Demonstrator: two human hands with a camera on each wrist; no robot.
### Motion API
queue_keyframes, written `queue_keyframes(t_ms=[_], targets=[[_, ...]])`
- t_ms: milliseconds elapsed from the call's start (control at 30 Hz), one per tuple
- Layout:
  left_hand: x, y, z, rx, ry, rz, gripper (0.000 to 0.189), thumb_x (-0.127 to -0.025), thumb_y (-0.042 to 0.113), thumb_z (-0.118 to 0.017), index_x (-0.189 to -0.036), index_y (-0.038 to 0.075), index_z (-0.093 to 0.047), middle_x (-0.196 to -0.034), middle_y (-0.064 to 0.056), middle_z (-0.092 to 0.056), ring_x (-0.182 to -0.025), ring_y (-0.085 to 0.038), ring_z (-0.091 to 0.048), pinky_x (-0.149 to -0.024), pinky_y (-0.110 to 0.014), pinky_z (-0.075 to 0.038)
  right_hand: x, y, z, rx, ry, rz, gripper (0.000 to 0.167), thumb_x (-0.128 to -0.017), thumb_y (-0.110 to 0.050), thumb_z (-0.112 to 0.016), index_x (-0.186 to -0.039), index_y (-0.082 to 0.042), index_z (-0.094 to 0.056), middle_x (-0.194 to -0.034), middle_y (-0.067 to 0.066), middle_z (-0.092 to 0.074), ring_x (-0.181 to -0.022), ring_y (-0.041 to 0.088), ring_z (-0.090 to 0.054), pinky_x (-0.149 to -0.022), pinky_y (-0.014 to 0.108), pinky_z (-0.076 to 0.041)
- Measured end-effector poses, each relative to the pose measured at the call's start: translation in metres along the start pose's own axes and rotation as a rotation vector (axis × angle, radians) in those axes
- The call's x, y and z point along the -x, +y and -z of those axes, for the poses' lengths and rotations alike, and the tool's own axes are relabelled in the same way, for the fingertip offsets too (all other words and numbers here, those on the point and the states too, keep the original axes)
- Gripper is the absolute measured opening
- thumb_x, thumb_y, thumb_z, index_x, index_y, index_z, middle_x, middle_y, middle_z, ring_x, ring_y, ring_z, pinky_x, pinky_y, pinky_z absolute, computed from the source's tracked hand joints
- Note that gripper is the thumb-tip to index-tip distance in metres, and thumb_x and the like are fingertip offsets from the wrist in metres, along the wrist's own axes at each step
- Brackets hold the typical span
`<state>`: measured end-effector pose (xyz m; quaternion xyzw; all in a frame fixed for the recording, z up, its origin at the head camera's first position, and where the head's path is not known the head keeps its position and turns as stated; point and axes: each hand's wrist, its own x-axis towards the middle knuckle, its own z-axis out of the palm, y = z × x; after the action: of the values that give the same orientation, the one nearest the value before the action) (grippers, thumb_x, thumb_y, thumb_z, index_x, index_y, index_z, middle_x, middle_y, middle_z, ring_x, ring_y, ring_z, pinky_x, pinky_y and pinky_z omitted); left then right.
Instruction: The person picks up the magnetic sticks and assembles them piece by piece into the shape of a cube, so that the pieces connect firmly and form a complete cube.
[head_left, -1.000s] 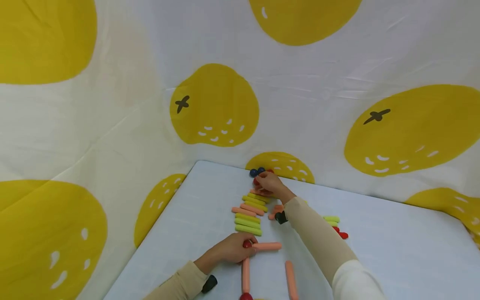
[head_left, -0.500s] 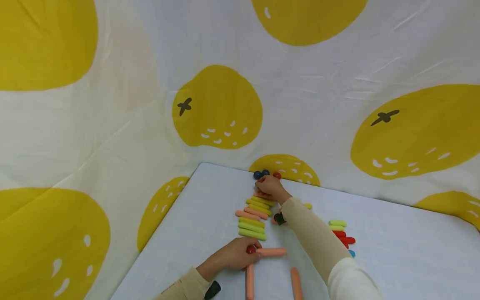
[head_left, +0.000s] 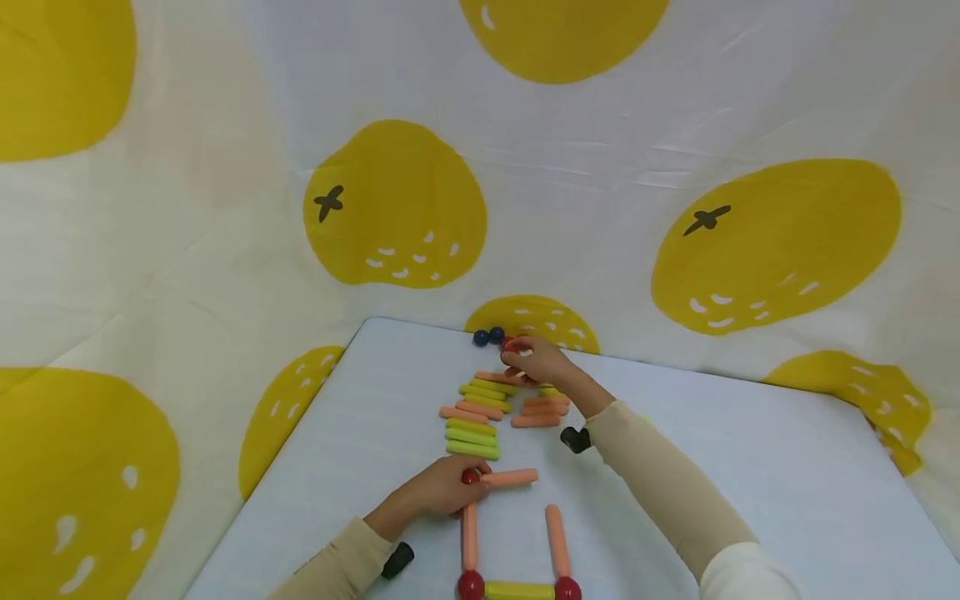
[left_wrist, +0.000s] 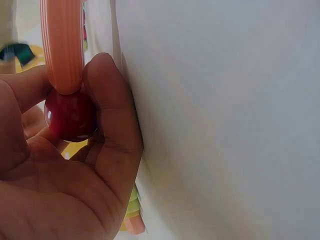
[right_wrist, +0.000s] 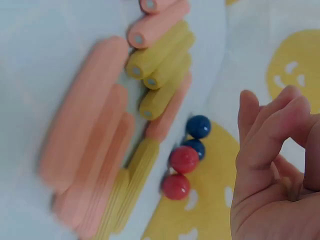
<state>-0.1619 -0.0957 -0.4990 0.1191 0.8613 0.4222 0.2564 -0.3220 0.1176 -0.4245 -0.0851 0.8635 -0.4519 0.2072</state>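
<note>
My left hand (head_left: pixel 442 487) pinches a red ball (left_wrist: pixel 71 115) between thumb and fingers. A pink magnetic stick (left_wrist: pixel 62 45) meets that ball and, in the head view, points right. Another pink stick (head_left: pixel 470 537) runs from below this hand to a red ball (head_left: pixel 471 584). A yellow stick (head_left: pixel 519 591) links it to a second red ball (head_left: pixel 567 588), where one more pink stick (head_left: pixel 557 540) starts. At the back, my right hand (head_left: pixel 543 362) hovers with loosely bent fingers beside two red balls (right_wrist: pixel 184 160); nothing shows in its grasp. Two navy balls (right_wrist: pixel 198 126) lie against them.
A row of green, yellow and pink sticks (head_left: pixel 472 435) lies between the hands. More pink sticks (head_left: pixel 536 421) sit under the right forearm. Black wrist devices (head_left: pixel 576 439) are on both wrists. The white table (head_left: pixel 720 483) ends at a fruit-print cloth (head_left: pixel 585 208).
My right hand has moved slightly back and right, away from the stick row. The red ball earlier at its fingertips now lies by the other balls. My left hand keeps its pinch; the view shifted.
</note>
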Motion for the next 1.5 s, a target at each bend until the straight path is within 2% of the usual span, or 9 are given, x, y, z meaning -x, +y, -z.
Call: queue_keyframes(t_ms=[233, 433, 533, 667, 867, 1100, 1267, 1367, 1500], targets=[[0.000, 0.001, 0.002, -0.030, 0.002, 0.033, 0.023, -0.098, 0.030, -0.067, -0.119, 0.020, -0.067, -0.080, -0.002, -0.060, -0.058, -0.014, -0.055, -0.054, -0.029, -0.045, 0.058, 0.023, 0.008, -0.016, -0.051, -0.011, 0.043, -0.102, -0.040, -0.062, -0.138, -0.016, -0.059, -0.102, 0.011, -0.076, -0.065, 0.018, -0.060, -0.063, 0.027, -0.052], [0.000, 0.004, -0.001, -0.040, 0.003, 0.025, 0.023, -0.098, 0.031, -0.066, -0.119, 0.021, -0.067, -0.074, -0.001, -0.059, -0.055, -0.013, -0.053, -0.053, -0.028, -0.043, 0.107, 0.057, 0.000, -0.090, -0.115, -0.001, 0.045, -0.100, -0.040, -0.064, -0.138, -0.014, -0.059, -0.103, 0.018, -0.074, -0.061, 0.015, -0.058, -0.060, 0.025, -0.049], [0.002, 0.006, -0.002, -0.038, 0.013, 0.025, 0.022, -0.098, 0.030, -0.066, -0.118, 0.020, -0.066, -0.074, -0.001, -0.058, -0.055, -0.013, -0.053, -0.053, -0.028, -0.043, 0.125, 0.071, -0.008, -0.113, -0.136, -0.024, 0.045, -0.100, -0.038, -0.066, -0.137, -0.014, -0.058, -0.101, 0.018, -0.075, -0.059, 0.013, -0.058, -0.059, 0.025, -0.050], [0.003, 0.007, 0.000, -0.028, 0.031, 0.043, 0.025, -0.097, 0.029, -0.068, -0.120, 0.019, -0.066, -0.075, -0.002, -0.058, -0.055, -0.015, -0.053, -0.053, -0.029, -0.043, 0.136, 0.083, -0.020, -0.136, -0.151, -0.056, 0.048, -0.099, -0.037, -0.066, -0.140, -0.014, -0.056, -0.095, 0.011, -0.076, -0.058, 0.012, -0.059, -0.058, 0.023, -0.049], [-0.003, 0.009, -0.002, -0.045, 0.039, 0.023, 0.024, -0.098, 0.029, -0.067, -0.120, 0.018, -0.066, -0.071, 0.000, -0.056, -0.052, -0.014, -0.051, -0.051, -0.027, -0.042, 0.141, 0.096, -0.032, -0.155, -0.161, -0.054, 0.046, -0.098, -0.040, -0.067, -0.136, -0.015, -0.060, -0.090, 0.004, -0.075, -0.059, 0.012, -0.060, -0.059, 0.023, -0.050], [-0.011, 0.010, -0.006, -0.063, 0.050, 0.009, 0.024, -0.099, 0.030, -0.066, -0.119, 0.018, -0.067, -0.071, 0.000, -0.055, -0.052, -0.013, -0.050, -0.050, -0.028, -0.042, 0.145, 0.107, -0.033, -0.198, -0.152, -0.053, 0.038, -0.100, -0.038, -0.064, -0.130, -0.015, -0.063, -0.090, 0.004, -0.075, -0.060, 0.011, -0.060, -0.061, 0.024, -0.054], [-0.016, 0.013, -0.008, -0.091, 0.052, 0.002, 0.018, -0.099, 0.028, -0.065, -0.115, 0.020, -0.067, -0.072, 0.000, -0.054, -0.052, -0.013, -0.048, -0.051, -0.028, -0.041, 0.146, 0.112, -0.030, -0.209, -0.153, -0.059, 0.041, -0.100, -0.039, -0.064, -0.132, -0.014, -0.062, -0.091, 0.004, -0.075, -0.060, 0.011, -0.061, -0.062, 0.025, -0.055], [-0.019, 0.016, -0.009, -0.109, 0.059, 0.012, 0.018, -0.099, 0.028, -0.066, -0.115, 0.019, -0.067, -0.075, -0.001, -0.055, -0.053, -0.014, -0.049, -0.051, -0.028, -0.041, 0.146, 0.115, -0.028, -0.194, -0.129, -0.068, 0.042, -0.100, -0.040, -0.064, -0.133, -0.014, -0.062, -0.091, 0.004, -0.075, -0.060, 0.012, -0.061, -0.062, 0.026, -0.055], [-0.023, 0.019, -0.009, -0.113, 0.065, 0.020, 0.021, -0.098, 0.027, -0.066, -0.117, 0.019, -0.067, -0.075, -0.002, -0.056, -0.052, -0.014, -0.049, -0.050, -0.027, -0.041, 0.150, 0.119, -0.025, -0.102, -0.070, -0.094, 0.042, -0.100, -0.042, -0.063, -0.132, -0.015, -0.062, -0.085, 0.002, -0.074, -0.058, 0.013, -0.062, -0.060, 0.026, -0.054]])
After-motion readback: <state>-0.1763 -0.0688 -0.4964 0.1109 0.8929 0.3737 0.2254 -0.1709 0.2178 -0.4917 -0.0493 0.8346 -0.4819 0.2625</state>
